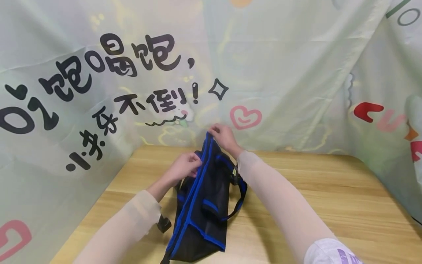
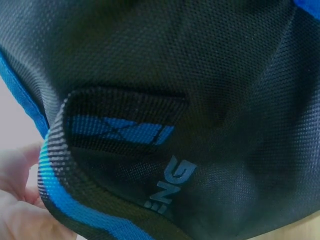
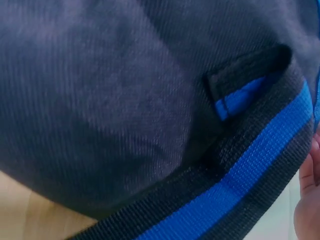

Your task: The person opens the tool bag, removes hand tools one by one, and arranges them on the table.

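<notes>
Fingers of right hand (image 1: 225, 137) pinch far corner of bag (image 1: 214, 190); left hand (image 1: 182, 168) pinches blue edge (image 1: 198, 185). Bag on table (image 1: 336, 183); fabric probably light, soft, floppy; edge likely best hold.

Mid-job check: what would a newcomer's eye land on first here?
First, the black bag with blue trim on the wooden table, low in the head view's middle. The right hand pinches its far top end; the left hand grips the top edge nearer the camera. Behind, large black lettering sprawls across the left of the pale curtain.
</notes>
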Tool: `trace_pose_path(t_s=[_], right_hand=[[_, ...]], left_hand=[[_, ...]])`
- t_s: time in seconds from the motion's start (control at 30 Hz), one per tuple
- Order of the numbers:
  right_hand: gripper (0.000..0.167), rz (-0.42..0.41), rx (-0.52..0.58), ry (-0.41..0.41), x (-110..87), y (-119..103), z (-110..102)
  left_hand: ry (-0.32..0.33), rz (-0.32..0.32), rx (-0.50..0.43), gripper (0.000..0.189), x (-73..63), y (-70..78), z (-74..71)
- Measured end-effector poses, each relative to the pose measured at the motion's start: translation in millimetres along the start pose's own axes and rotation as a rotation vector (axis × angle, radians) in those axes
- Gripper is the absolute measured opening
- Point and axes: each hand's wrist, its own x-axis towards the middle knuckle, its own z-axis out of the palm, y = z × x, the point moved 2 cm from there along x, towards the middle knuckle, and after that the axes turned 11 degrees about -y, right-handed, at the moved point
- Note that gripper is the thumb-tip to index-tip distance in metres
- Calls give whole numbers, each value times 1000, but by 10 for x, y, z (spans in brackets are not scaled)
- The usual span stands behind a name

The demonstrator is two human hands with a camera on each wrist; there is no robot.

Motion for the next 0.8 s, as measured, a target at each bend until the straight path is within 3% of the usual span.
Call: trace_pose_path(t_s=[0.33, 0.6, 0.8], right_hand=[[20, 61, 141, 37, -159, -84, -27], [20, 48, 165, 26, -295, -191, -23], [19, 31, 150, 37, -338, -218, -27]], left_hand=[[7, -22, -2, 15, -8, 4, -25], [16, -24, -12, 15, -6, 10, -29], [27, 10, -19, 13, 45, 41, 66]])
